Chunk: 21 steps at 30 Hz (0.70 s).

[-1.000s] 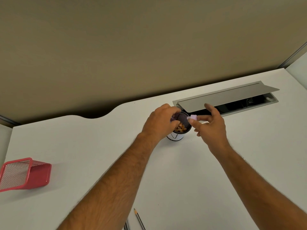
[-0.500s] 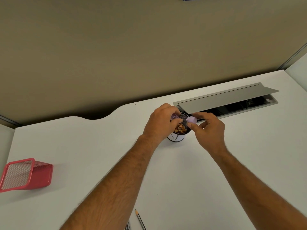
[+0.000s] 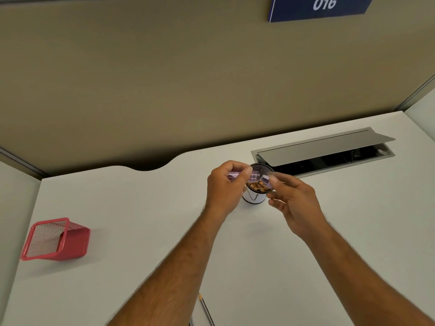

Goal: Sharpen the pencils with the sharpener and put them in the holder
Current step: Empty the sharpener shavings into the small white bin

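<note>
Over the small cup (image 3: 255,198) of shavings, the left hand (image 3: 226,184) pinches the sharpener (image 3: 242,176) body and the right hand (image 3: 294,196) pinches its cap (image 3: 265,178). The red holder (image 3: 56,238), far left, looks empty; 1 pencil (image 3: 206,308) lies near, so most work seems left.

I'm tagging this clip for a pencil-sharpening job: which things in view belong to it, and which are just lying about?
Part of the job:
- sharpener body, in left hand
- its small piece, in right hand
- cup of shavings
- pencil
- red mesh holder

Just lying about:
- open cable hatch
- blue sign 016
</note>
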Motion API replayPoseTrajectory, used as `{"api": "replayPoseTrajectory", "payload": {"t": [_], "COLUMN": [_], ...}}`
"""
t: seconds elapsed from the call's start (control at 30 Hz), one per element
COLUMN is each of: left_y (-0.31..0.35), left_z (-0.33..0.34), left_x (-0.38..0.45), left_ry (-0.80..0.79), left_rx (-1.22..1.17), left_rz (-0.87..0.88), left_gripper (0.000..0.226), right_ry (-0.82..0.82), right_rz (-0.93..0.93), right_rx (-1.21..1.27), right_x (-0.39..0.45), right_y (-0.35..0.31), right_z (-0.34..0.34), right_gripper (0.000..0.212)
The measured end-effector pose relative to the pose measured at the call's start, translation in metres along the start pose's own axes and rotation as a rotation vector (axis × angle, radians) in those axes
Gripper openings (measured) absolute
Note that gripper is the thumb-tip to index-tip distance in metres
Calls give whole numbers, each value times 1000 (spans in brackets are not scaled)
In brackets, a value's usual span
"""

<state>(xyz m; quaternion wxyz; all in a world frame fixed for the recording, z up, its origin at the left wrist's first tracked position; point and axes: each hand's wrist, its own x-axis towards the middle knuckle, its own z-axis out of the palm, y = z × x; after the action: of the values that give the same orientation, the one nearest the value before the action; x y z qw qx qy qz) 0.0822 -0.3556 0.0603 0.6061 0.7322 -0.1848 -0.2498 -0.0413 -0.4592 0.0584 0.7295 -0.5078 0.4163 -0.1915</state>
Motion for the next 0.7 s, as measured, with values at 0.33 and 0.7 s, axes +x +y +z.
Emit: {"api": "replayPoseTrajectory", "payload": {"t": [0.33,0.7], "left_y": [11,21], "left_z": [-21,-57], "left_x": [-34,-67], "left_ry": [-6,1], "left_rx": [-4,-30], "left_rz": [2,15], "left_gripper": [6,12], "right_ry": [-70,-175], "right_rz": [-123,-240], "right_rx": [-139,-208], "right_x": [-40,-74], "right_y": [-10,-14], "right_z": [20,37], "right_gripper": [26,36]}}
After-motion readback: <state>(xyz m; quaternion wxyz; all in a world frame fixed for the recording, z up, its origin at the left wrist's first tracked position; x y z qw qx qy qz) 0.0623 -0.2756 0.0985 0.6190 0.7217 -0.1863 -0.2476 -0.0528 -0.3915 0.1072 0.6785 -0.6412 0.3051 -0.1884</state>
